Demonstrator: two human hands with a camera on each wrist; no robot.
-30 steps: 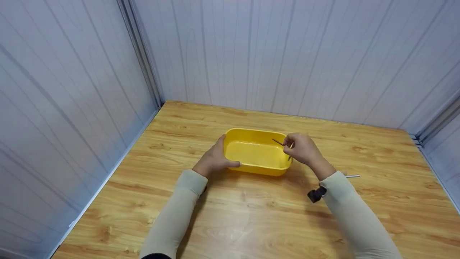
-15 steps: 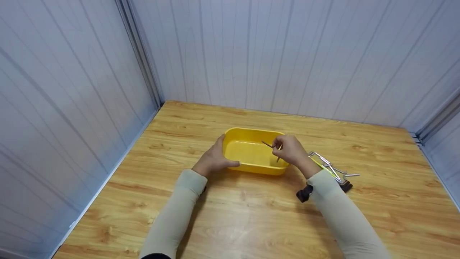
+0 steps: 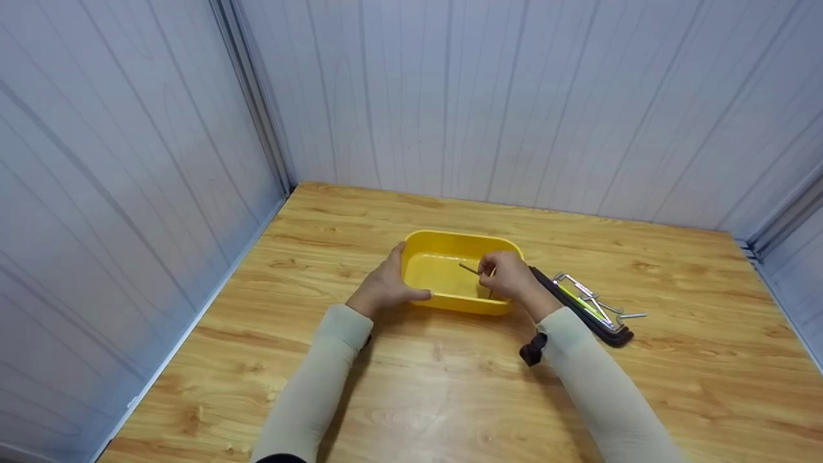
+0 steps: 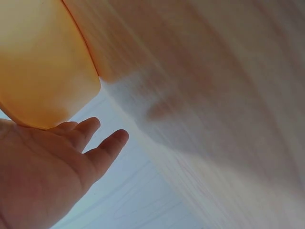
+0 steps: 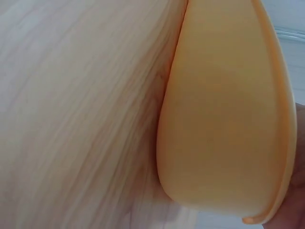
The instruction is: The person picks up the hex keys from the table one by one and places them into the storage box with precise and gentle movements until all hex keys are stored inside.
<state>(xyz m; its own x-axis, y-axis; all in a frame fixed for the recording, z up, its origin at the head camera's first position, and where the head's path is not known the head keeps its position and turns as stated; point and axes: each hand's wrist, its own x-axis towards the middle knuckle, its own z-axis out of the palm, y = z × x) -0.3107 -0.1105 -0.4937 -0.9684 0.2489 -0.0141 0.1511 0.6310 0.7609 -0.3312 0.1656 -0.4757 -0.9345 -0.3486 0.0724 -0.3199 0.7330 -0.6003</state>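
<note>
A yellow plastic bin point(image 3: 450, 239) sits on the wooden table, with its inner floor visible. My left hand point(image 3: 386, 283) holds its left end, thumb along the front rim and fingers at the end wall. In the left wrist view the palm of the left hand point(image 4: 47, 171) lies against the bin point(image 4: 43, 71), two fingers reaching past its edge. Over the bin's right end, my right hand point(image 3: 511, 280) pinches a thin metal hex key point(image 3: 468, 267). One arm of the key points up-left and a short piece shows below the fingers. The bin wall hides most of the hand point(image 5: 296, 176) in the right wrist view.
Right of the bin lies a black hex key holder point(image 3: 571, 302) with a yellow-green strip. Several silver hex keys point(image 3: 575, 284) lie beside it, one point(image 3: 635, 315) at the far right. White panel walls point(image 3: 443, 116) border the table behind and at the sides.
My right hand has moved left and a little down with the hex key, further over the bin. The holder and loose keys behind the forearm have come into view. The left hand has stayed put.
</note>
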